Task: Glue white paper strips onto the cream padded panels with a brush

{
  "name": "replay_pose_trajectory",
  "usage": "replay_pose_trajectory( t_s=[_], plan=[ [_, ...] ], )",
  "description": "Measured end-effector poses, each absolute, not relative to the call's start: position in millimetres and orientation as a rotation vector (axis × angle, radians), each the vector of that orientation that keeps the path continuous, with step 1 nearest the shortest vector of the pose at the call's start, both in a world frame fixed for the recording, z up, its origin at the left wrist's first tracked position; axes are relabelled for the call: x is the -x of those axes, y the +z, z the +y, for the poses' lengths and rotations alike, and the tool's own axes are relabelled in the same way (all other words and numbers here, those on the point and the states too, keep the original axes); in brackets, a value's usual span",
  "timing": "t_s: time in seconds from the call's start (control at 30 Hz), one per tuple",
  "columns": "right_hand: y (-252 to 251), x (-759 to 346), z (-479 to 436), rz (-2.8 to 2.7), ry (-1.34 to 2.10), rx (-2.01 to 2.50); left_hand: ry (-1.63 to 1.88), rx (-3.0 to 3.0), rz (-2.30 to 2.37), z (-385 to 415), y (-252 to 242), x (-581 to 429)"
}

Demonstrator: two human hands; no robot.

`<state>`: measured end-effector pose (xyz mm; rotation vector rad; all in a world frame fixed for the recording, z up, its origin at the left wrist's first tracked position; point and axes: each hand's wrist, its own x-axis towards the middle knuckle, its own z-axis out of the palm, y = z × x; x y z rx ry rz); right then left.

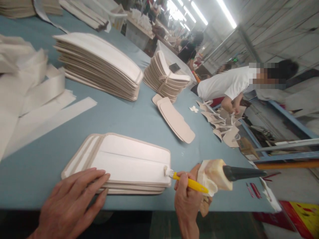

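Note:
A fanned stack of flat white panels with beige borders [134, 159] lies at the table's near edge. My left hand [74, 196] rests on the stack's lower left edge, fingers stretched out. In my right hand [186, 196] is a brush with a yellow handle [194, 184]. Its bristles touch the right end of the top panel, near a small whitish smear. Just right of that hand stands a cut-open, stained cream container [216, 171] with a black cone-shaped nozzle [244, 173], tilted toward the right.
Behind are a tall panel stack [99, 63], a tied bundle [164, 76] and loose beige pieces [174, 119]. Pale strips [30, 86] pile up at left. Red pens [255, 191] lie near the right edge. A person in a white shirt [229, 81] handles pieces across the table.

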<state>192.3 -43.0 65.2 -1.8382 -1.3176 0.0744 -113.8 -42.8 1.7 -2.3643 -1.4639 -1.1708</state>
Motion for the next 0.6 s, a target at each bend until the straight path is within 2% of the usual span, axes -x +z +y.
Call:
replay_pose_trajectory(
  t_s=[0.1, 0.23, 0.5, 0.6],
  plan=[
    [75.3, -155.8, -38.0, -1.550, 0.038, 1.745, -1.163, 2.358, -1.482, -43.1, 2.1, 113.0],
    [83.6, -107.3, -33.7, -1.688, 0.243, 1.585, -1.200, 2.368, -1.432, -42.4, 4.4, 112.0],
    [66.8, -30.0, 7.9, -1.425, 0.669, 1.392, -1.238, 2.366, -1.436, -43.6, 8.2, 113.2],
    [59.5, -25.0, 23.9, -1.383, 0.731, 1.431, -1.228, 2.369, -1.448, -42.6, 6.9, 112.8]
  ],
)
